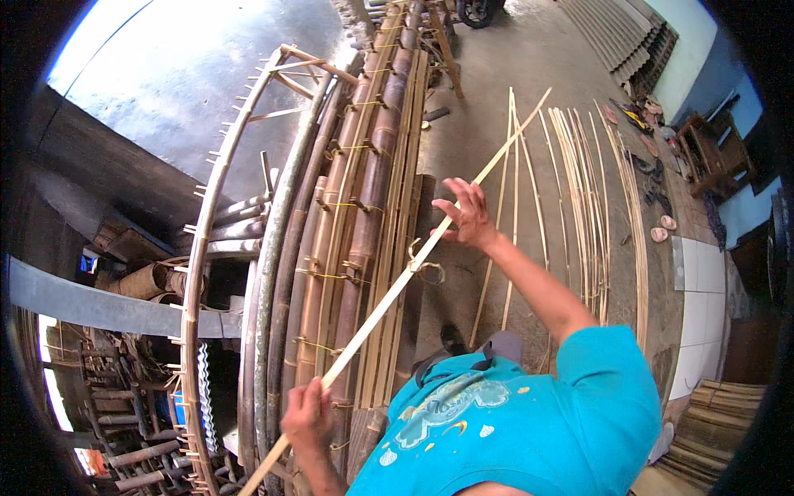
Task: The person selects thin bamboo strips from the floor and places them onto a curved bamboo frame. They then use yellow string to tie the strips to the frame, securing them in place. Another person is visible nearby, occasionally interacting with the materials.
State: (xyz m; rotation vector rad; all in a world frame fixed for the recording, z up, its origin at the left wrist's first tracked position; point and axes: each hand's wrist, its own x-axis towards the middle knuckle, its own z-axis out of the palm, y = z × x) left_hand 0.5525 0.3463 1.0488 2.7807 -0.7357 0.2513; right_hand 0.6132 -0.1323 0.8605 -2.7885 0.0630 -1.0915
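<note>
A long, pale bamboo strip (393,291) runs slantwise before me, from the lower left to the upper right. Near its lower end my left hand (306,417) is closed around it. Farther up, my right hand (467,217) grips the same strip loosely, with the thumb on one side and bent, partly spread fingers on the other. Beneath the strip lie brown bamboo poles (380,178) and split lengths, bound with yellow ties (339,205). A curled fibre tie (428,269) shows beside the strip, between my hands.
Several thin bamboo strips (579,198) lie on the concrete floor (488,58) to the right. A pegged bamboo frame (217,182) stands left of the poles. Footwear and tools (637,120) lie by the right wall, near a wooden rack (715,149). Bundled slats (719,422) sit lower right.
</note>
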